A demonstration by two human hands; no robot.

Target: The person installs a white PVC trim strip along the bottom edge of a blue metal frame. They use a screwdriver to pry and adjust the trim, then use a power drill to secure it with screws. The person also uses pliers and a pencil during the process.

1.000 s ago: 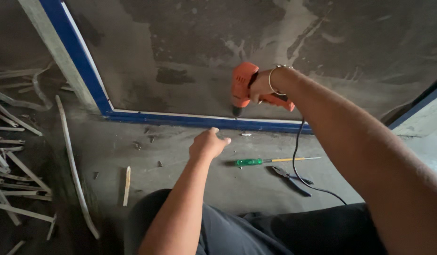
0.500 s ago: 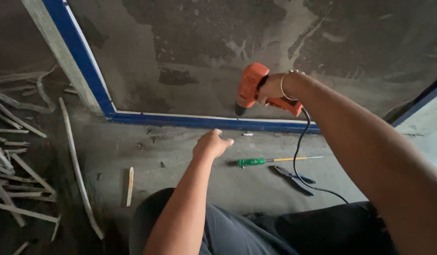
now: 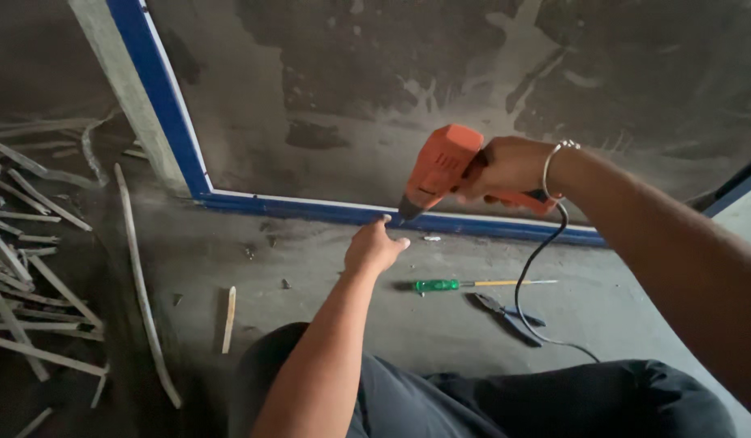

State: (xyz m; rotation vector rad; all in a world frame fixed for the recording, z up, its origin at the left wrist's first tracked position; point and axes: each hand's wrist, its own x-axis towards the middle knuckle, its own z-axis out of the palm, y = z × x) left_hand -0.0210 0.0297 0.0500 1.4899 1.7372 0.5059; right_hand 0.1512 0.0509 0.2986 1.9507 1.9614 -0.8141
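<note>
Orange drill gripped in right hand, left hand beneath.

We see a dusty concrete floor bearing a green-handled screwdriver, pliers and scattered wooden strips.

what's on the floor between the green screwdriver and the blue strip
In the head view, one small white fleck lies on bare grey concrete between the green-handled screwdriver and the blue frame strip.
</note>
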